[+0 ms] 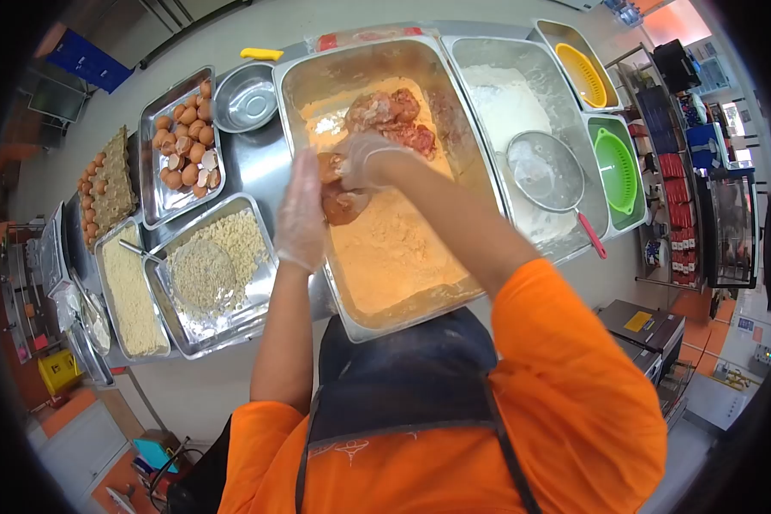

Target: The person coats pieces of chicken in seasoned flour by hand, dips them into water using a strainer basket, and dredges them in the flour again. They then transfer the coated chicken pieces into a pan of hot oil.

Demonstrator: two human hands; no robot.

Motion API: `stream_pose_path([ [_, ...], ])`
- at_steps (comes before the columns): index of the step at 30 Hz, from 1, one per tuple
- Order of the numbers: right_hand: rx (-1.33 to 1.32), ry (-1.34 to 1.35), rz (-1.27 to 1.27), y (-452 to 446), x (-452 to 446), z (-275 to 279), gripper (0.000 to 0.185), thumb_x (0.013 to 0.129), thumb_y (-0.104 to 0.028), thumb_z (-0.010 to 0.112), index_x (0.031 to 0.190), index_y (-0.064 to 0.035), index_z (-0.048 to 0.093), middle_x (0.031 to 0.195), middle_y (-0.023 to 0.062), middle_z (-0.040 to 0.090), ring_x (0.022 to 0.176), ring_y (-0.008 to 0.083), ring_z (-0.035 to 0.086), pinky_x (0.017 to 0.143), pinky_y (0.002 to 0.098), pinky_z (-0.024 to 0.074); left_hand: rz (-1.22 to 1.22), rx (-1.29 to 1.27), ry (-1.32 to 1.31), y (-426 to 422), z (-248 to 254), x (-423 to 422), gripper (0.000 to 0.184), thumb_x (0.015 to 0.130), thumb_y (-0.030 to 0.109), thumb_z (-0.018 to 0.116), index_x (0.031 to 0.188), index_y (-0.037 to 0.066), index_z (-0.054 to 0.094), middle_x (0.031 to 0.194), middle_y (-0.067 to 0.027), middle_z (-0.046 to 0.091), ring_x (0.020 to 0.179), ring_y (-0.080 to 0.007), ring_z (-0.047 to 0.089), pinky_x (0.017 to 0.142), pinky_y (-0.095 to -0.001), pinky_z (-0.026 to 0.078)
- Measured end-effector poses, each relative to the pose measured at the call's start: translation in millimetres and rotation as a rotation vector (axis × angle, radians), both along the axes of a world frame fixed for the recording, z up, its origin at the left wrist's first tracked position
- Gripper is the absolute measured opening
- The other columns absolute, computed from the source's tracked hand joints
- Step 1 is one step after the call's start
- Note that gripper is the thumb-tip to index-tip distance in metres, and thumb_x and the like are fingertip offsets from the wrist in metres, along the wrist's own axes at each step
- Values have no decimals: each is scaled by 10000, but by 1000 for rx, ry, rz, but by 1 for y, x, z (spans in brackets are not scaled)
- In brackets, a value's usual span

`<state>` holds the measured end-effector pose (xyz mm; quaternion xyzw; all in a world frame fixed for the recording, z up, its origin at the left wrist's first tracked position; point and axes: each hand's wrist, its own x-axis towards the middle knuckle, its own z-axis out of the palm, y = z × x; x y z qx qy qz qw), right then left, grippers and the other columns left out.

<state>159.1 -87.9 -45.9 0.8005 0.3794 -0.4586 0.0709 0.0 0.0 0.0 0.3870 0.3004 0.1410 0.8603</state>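
A long metal pan (480,171) of orange, egg-coloured batter (385,257) lies in front of me. My left hand (302,218), in a clear plastic glove, is at the pan's left rim, its fingers stretched upward and its palm against a piece of raw chicken (343,208). Also gloved, my right hand (370,161) has its fingers bent round the upper part of the same coated piece, over the batter. The chicken is partly hidden between the hands. More raw chicken (385,111) sits at the pan's far end.
Left are a tray of eggshells (148,210), a metal bowl (245,98), an egg carton (111,180) and trays of crumbs (201,270) and powder (133,295). Right, a sieve (546,171) rests in a flour pan (510,103), beside green (615,171) and yellow (581,75) strainers.
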Motion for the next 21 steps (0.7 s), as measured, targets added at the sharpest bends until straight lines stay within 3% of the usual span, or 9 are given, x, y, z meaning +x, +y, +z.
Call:
stream_pose_path([
  [2,148,217,54,-10,12,14,489,814,-231,670,1290,-169,578,1189,141,649,1118,324,616,913,439,515,-392,408,344,23,30,47,643,1006,397,428,1551,173,169,1498,-158,377,1366,-278,400,1171,-372,263],
  [4,365,7,109,30,73,18,481,810,-223,674,1281,-180,581,1161,141,657,1076,327,633,891,427,520,-531,661,435,41,24,93,606,1001,369,425,1520,111,249,1443,-184,438,1298,-298,474,1127,-379,330],
  [6,348,-8,126,2,79,2,475,807,-214,678,1272,-190,585,1134,141,665,1033,330,649,870,416,524,-219,1744,515,32,-91,109,567,951,384,487,1375,8,472,1362,-235,511,1138,-373,596,975,-448,479],
  [9,446,26,63,-33,78,-32,494,801,-186,696,1280,-185,575,1140,148,658,1046,327,642,886,405,515,-670,1230,819,15,-95,123,579,984,465,349,1225,0,598,1153,-271,629,1172,-405,555,1023,-420,413],
  [12,467,-66,279,-47,86,8,508,801,-149,705,1288,-131,563,1123,176,658,1050,338,638,897,409,505,-845,914,869,5,-21,120,598,979,477,353,1137,-18,648,1196,-259,614,1182,-404,545,1005,-418,418],
  [15,605,307,220,-57,102,31,537,800,-120,705,1311,-81,545,1173,227,625,1088,361,614,910,413,496,-947,736,870,2,25,109,603,979,505,350,1187,9,623,1200,-264,611,1176,-406,546,997,-411,420],
  [16,513,186,-136,-51,105,17,554,805,-164,708,1322,-61,536,1214,245,599,1104,366,603,922,407,489,-979,673,873,0,24,106,606,979,514,348,1204,18,615,1201,-265,610,1174,-407,546,994,-409,420],
  [18,193,208,-547,-36,108,-4,674,809,-315,713,1361,-2,486,1336,262,521,1179,359,555,966,391,466,-751,837,977,-21,-35,99,620,975,559,347,1219,39,581,1090,-269,640,1078,-365,604,955,-399,443],
  [21,410,118,-509,-35,82,-74,742,768,-395,741,1344,2,495,1282,234,570,1142,332,585,944,373,474,-721,1196,916,-33,-161,88,609,965,499,455,1110,-80,576,959,-262,668,968,-297,655,880,-395,480],
])
